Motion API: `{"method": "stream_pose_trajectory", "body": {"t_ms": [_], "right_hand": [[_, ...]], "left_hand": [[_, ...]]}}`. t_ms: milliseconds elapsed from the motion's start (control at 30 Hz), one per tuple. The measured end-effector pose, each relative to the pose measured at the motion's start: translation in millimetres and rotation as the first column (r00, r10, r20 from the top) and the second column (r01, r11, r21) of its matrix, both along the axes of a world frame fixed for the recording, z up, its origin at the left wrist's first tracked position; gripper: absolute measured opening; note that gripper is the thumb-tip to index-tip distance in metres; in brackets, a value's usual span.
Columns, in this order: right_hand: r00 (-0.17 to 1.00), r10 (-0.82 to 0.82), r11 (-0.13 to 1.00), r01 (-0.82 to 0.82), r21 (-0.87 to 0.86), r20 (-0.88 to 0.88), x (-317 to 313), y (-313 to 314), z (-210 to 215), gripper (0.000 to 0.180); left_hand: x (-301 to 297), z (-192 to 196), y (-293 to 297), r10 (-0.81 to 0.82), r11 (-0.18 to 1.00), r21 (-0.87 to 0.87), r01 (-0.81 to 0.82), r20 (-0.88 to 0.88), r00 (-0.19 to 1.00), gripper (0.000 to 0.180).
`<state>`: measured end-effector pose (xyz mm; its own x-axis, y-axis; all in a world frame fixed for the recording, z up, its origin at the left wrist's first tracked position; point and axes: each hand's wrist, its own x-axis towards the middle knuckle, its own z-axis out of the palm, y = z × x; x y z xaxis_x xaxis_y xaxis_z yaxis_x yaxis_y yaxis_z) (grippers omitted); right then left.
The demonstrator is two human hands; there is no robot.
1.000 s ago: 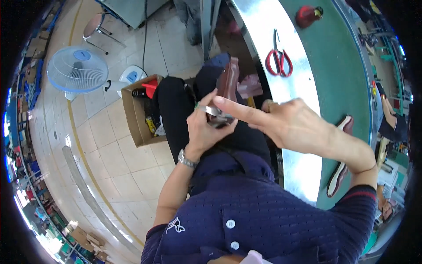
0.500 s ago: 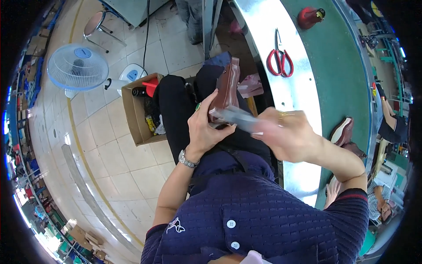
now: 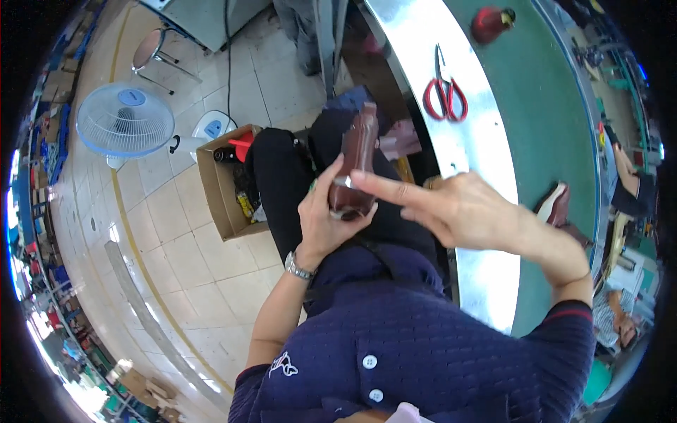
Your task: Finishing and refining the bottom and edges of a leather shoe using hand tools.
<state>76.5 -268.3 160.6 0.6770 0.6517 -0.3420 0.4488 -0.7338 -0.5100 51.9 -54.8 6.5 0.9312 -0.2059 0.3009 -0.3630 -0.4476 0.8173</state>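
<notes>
Right hand (image 3: 458, 211) has returned to the held shoe (image 3: 355, 166).

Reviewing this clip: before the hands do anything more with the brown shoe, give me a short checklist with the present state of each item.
1. Left hand has a firm hold on the brown shoe: ok.
2. Right hand fingers reach the shoe's heel end: ok.
3. What the right fingers pinch there: cannot tell.
4. Red scissors lie apart from both hands on the metal bench edge: ok.
5. Shoe held over the lap, off the bench: ok.
</notes>
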Motion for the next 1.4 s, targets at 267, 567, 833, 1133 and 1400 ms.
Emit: {"method": "stream_pose_trajectory", "body": {"t_ms": [267, 567, 833, 1133, 1400], "right_hand": [[0.956, -0.112, 0.983, 0.067, -0.171, -0.272, -12.7, 5.3, -20.6, 0.077], [0.391, -0.28, 0.486, 0.845, 0.222, -0.877, -33.6, -20.5, -61.7, 0.037], [0.393, -0.198, 0.648, 0.74, 0.181, -0.898, -31.0, 7.3, -91.2, 0.019], [0.457, -0.249, 0.9, 0.434, -0.03, -0.854, -3.9, 16.4, -77.3, 0.056], [0.972, -0.093, 0.988, 0.063, -0.142, -0.216, -7.2, 33.2, -54.0, 0.055]], "left_hand": [[-5.4, 4.3, 1.1, 0.014, 1.0, 0.016, -0.012, -0.124, 0.992, 0.084], [-49.0, -23.0, 0.5, 0.279, 0.959, -0.034, -0.283, -0.094, 0.956, 0.085], [-54.1, -27.2, -1.3, 0.25, 0.96, -0.094, -0.264, -0.134, 0.959, 0.094], [-56.9, -20.5, -4.2, 0.181, 0.983, 0.035, -0.178, -0.184, 0.966, 0.113], [-58.8, -23.1, -5.2, 0.193, 0.98, 0.091, -0.176, -0.225, 0.955, 0.11]]}}
